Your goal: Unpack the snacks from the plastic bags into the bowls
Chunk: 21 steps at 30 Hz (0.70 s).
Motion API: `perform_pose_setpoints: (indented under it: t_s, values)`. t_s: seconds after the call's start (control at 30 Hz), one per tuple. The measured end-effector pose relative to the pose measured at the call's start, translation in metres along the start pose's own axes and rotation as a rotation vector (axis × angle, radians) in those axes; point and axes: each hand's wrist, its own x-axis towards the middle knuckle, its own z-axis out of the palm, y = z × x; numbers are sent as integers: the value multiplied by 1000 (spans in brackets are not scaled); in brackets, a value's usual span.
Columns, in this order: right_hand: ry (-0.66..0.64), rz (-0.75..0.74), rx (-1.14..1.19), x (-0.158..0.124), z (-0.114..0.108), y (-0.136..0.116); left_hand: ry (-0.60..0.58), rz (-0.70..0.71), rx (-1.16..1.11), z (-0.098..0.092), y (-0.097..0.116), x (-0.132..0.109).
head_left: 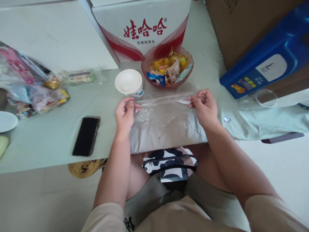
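A sheet or bag of clear plastic film [159, 100] is stretched between my two hands above the front part of the table. My left hand [125, 114] pinches its left end, thumb against the fingers. At the other end, my right hand [205, 108] is closed on the film. A slim white pointed piece [182, 102] sticks out from the right fingers; I cannot tell what it is. Just beyond my left hand stands a white paper bowl [129, 83]. Behind the film is a pink ribbed glass bowl [154, 82] holding several wrapped snacks.
A black phone [86, 136] lies left of my arm. Snack bags [45, 96] and a white plate [7, 121] sit farther left. A red-and-white carton [145, 29] stands behind the bowls. On the right are a large blue bottle [267, 61] and a clear cup [264, 98] on its side.
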Motion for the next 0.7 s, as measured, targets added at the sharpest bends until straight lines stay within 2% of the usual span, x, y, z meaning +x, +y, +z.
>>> perform_pose_setpoints:
  t_s: [0.13,0.27,0.37,0.47,0.57,0.63,0.7]
  values:
    - [-57,-38,39,2,-5,4,-150,-25,45,-4,1,-2]
    - [-155,-130,-264,3,-11,7,-91,41,221,-8,2,1]
    - [-50,-247,-425,2,-12,6,-55,151,312,-12,3,4]
    - [43,-363,-481,0,-13,1,-10,184,337,-15,1,6]
    - [-7,-420,-496,-3,-15,-5,57,202,293,-16,-1,7]
    - [-92,-409,-436,-4,-17,-7,27,203,183,-15,0,7]
    - [-170,-321,-350,-4,-18,-9,-40,161,60,-13,5,5]
